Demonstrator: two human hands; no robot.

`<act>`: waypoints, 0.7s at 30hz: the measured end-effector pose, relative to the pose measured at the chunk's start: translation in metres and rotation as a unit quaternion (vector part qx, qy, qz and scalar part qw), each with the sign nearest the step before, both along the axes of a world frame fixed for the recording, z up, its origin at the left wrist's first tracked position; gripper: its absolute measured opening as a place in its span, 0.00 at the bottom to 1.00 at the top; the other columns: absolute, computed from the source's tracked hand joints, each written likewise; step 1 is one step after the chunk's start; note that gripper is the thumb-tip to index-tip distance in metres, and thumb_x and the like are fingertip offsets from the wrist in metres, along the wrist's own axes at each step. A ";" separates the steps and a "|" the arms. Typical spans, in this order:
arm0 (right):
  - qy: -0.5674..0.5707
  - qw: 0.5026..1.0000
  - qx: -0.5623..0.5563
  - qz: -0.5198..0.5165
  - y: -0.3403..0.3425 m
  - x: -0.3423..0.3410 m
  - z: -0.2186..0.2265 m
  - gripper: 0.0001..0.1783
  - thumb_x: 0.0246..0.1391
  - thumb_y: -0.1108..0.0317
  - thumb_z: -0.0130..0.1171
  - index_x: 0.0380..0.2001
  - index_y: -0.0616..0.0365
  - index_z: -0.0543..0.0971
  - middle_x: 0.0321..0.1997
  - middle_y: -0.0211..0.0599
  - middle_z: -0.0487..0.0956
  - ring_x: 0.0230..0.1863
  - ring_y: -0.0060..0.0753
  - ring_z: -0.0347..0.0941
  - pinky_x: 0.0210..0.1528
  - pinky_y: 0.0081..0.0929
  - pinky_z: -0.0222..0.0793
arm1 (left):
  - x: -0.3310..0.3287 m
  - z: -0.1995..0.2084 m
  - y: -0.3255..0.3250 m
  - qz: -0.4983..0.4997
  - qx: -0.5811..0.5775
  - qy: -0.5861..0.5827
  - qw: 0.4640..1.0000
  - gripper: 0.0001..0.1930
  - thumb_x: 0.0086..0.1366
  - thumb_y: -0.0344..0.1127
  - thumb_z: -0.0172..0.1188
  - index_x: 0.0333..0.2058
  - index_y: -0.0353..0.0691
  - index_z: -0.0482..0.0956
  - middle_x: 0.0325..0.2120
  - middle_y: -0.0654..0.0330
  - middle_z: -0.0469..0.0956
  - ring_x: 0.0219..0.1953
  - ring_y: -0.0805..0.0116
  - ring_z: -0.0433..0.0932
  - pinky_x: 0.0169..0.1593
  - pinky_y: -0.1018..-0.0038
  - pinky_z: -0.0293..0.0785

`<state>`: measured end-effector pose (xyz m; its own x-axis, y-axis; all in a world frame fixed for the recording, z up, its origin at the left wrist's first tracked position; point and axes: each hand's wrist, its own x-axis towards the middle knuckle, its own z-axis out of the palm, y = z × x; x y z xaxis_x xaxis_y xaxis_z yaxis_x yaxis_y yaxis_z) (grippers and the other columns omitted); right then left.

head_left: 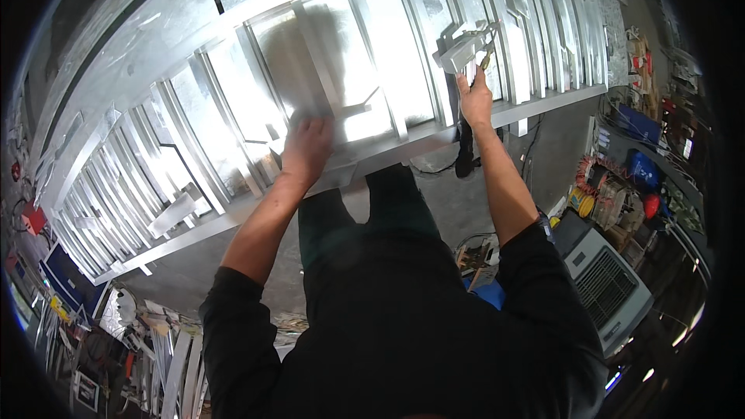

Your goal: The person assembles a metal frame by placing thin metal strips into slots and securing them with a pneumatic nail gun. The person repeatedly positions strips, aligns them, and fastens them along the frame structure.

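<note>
The head camera looks steeply down from above and behind the left hand (309,146) and right hand (476,101), with the wearer's torso (419,310) nearest beneath it. It faces forward over the metal frame (559,102) reaching beyond both hands, near enough to show both forearms (260,225); its wide fisheye bends the frame's edges to either side.

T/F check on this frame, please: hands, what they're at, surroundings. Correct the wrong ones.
1. The left hand is at the slatted metal frame. True.
2. Both hands are gloved. False: both are bare.
3. The right hand holds a clamp-like tool. True.
4. The sleeves are white. False: the sleeves are black.
5. A grilled grey box stands on the person's right. True.
</note>
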<state>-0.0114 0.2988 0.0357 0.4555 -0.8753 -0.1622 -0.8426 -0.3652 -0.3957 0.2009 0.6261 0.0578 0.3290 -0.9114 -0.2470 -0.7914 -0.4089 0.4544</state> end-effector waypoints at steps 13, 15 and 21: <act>0.041 0.999 0.001 -0.005 -0.003 0.004 0.001 0.37 0.61 0.43 0.54 0.61 0.62 0.67 0.39 0.66 0.81 0.44 0.68 0.78 0.48 0.53 0.72 | 0.002 -0.003 0.010 -0.010 -0.028 -0.080 0.996 0.15 0.48 0.30 0.64 0.37 0.40 0.73 0.38 0.55 0.73 0.44 0.53 0.75 0.44 0.60 0.77; 0.042 0.999 -0.001 -0.009 -0.002 0.005 0.002 0.37 0.61 0.43 0.54 0.61 0.62 0.67 0.40 0.66 0.81 0.45 0.68 0.78 0.49 0.53 0.72 | 0.003 -0.004 0.012 -0.008 -0.032 -0.067 0.997 0.15 0.49 0.29 0.64 0.36 0.40 0.73 0.37 0.55 0.73 0.44 0.52 0.75 0.44 0.59 0.77; 0.044 0.999 -0.004 -0.011 -0.002 0.007 0.001 0.38 0.61 0.43 0.54 0.62 0.62 0.65 0.41 0.65 0.80 0.47 0.67 0.77 0.51 0.51 0.71 | 0.005 0.004 0.010 0.006 -0.031 -0.031 0.999 0.15 0.49 0.27 0.66 0.36 0.40 0.74 0.37 0.54 0.72 0.44 0.51 0.75 0.43 0.59 0.77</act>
